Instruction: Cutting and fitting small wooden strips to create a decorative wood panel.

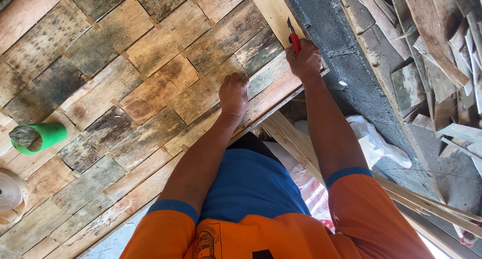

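Red utility knife (293, 38) gripped in closed right hand (304, 60), blade at pale strip (273, 10) on woven wood mat (130, 103). Left hand (233, 94) pressed flat, fingers curled (nothing held). Risk: blade slip toward left hand if mat shifts; strip split by excess force.

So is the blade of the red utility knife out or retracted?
Out: a thin dark blade projects from the red utility knife gripped in the right hand, over the pale strip.

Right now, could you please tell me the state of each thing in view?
Right hand: closed around the red-handled knife, blade pointing up.
Left hand: pressed flat on the woven wood mat.
Green cup: lying on its side on the mat.
Wood scraps: piled loosely.
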